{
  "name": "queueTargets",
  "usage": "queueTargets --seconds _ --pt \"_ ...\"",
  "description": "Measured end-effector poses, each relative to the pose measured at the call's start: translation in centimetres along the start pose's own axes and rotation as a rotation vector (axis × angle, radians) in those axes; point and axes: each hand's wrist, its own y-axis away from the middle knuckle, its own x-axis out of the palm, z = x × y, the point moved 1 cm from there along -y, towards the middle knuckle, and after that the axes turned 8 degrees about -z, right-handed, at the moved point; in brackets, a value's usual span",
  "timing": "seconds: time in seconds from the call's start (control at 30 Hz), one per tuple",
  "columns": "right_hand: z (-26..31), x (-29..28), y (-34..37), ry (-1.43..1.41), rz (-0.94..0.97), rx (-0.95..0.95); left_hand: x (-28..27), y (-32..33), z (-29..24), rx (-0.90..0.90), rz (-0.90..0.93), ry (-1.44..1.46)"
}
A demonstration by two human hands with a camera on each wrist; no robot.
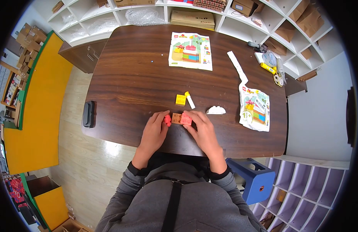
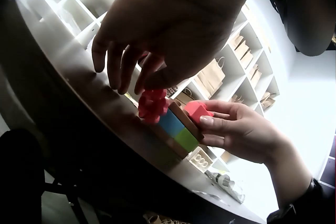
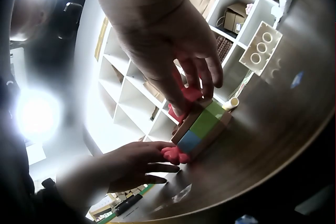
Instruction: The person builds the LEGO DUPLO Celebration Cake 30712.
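A layered block stack with a brown top brick [image 1: 176, 118] stands near the table's front edge. Its side shows blue [image 2: 170, 123] and green [image 2: 186, 140] bricks over a brown base in the left wrist view. At the stack's left end, my left hand [image 1: 153, 129] holds a lumpy red bow-like piece [image 1: 167, 120] between thumb and fingers. My right hand [image 1: 205, 130] pinches a red brick [image 1: 186, 118] on the stack's right part. Just beyond lie a yellow brick [image 1: 180, 99] and a white stick with a yellow top [image 1: 191, 101]. A white arched brick [image 1: 216, 110] is to the right.
A printed toy-brick sheet [image 1: 190, 52] lies at the far side. An opened bag [image 1: 255, 110] and a torn white strip [image 1: 237, 66] are on the right. A black case [image 1: 89, 114] sits at the left edge; tape and tools [image 1: 277, 71] at far right. A blue stool [image 1: 252, 179] stands below.
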Motion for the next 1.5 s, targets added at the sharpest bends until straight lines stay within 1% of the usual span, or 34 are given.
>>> queueTargets --seconds 0.07,0.13,0.2,0.27,0.3,0.33,0.37,0.4,0.47,0.5,0.53,0.6,0.67,0.77,0.87,0.93,0.97,1.0,1.07,1.1,1.23,1.4,1.5 --pt "0.0 -0.1 0.0 -0.020 0.000 0.004 -0.3 0.1 0.9 0.097 -0.055 -0.186" --pt "0.0 -0.3 -0.2 -0.042 -0.002 0.007 -0.8 0.2 1.6 0.099 -0.071 -0.225" --pt "0.2 -1.0 -0.4 -0.018 -0.192 0.010 -1.3 0.1 1.7 0.099 -0.087 -0.267" --pt "-0.2 -1.8 -0.4 0.006 -0.215 0.026 -1.7 -0.1 1.1 0.046 -0.051 -0.242" --pt "-0.4 -2.1 -0.3 0.060 -0.232 0.079 -1.7 -0.3 0.8 0.048 -0.050 -0.243" --pt "-0.6 -2.5 -0.1 0.115 -0.250 0.134 -1.5 -0.5 0.5 0.100 -0.029 -0.219" --pt "-1.4 -2.5 0.4 0.114 -0.225 0.203 -1.3 -0.6 0.1 0.151 -0.007 -0.193" --pt "-1.9 -2.4 0.7 0.117 -0.228 0.207 -1.0 -0.7 -0.5 0.154 -0.003 -0.190" --pt "-2.5 -2.2 1.5 0.191 -0.160 0.194 -0.3 -0.8 -1.8 0.132 0.023 -0.058" --pt "-2.8 -1.9 1.8 0.176 -0.130 0.244 0.1 -0.8 -2.2 0.134 0.029 -0.055" --pt "-3.2 -1.6 2.0 0.178 -0.133 0.249 0.5 -0.8 -2.5 0.138 0.035 -0.019" --pt "-4.0 -0.7 2.4 0.138 -0.165 0.215 0.9 -0.8 -2.3 0.141 0.043 0.017" --pt "-4.3 -0.3 2.6 0.121 -0.186 0.212 1.4 -0.7 -1.5 0.097 0.077 0.029" --pt "-3.1 -1.1 2.0 0.115 -0.163 0.208 1.1 -0.7 -1.5 0.086 0.082 0.024" --pt "-2.2 -2.9 0.6 0.125 -0.204 0.267 1.2 -0.6 -1.2 0.098 0.072 0.031" --pt "-3.1 -3.3 0.0 0.360 -0.347 0.100 1.5 -0.3 -1.4 0.064 0.034 0.016" --pt "-3.8 -3.3 0.0 0.390 -0.346 0.146 1.5 -0.1 -1.4 0.032 -0.002 -0.001" --pt "-4.5 -2.9 0.1 0.391 -0.344 0.142 1.5 -0.1 -1.3 0.030 -0.005 0.001" --pt "-6.0 -2.3 0.5 0.522 -0.303 0.211 1.6 0.0 -1.1 0.088 0.011 -0.201" --pt "-6.4 -2.2 0.7 0.461 -0.247 0.281 1.6 0.0 -1.1 0.085 0.012 -0.198" --pt "-6.1 -1.8 1.3 0.453 -0.227 0.280 1.5 -0.1 -0.6 0.062 0.045 -0.191" --pt "-4.9 -2.2 2.2 0.313 -0.210 0.284 1.5 -0.2 -0.4 0.055 0.061 -0.166" --pt "-5.0 -2.2 3.5 0.286 -0.195 0.263 1.4 -0.2 -0.3 0.071 0.049 -0.162"
